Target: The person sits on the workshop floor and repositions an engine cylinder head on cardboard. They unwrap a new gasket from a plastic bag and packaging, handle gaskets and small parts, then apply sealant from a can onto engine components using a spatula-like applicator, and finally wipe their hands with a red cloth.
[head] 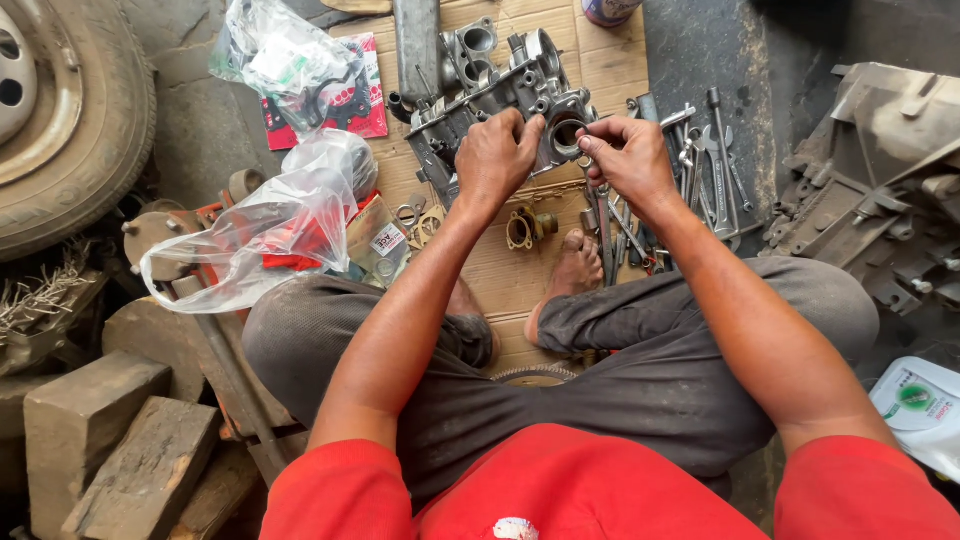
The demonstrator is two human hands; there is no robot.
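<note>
Cardboard mat [610,70], hands [560,155] on engine casting [500,85], wrenches [710,160] crowding

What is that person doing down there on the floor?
A person sits cross-legged on cardboard, both hands on a grey metal engine part. The left hand grips its near edge; the right hand pinches something small beside a round opening. Wrenches lie to the right, plastic bags to the left.

Grey cast-metal engine casing [500,85] with round bores, flat on brown cardboard, near edge under both hands.
</note>
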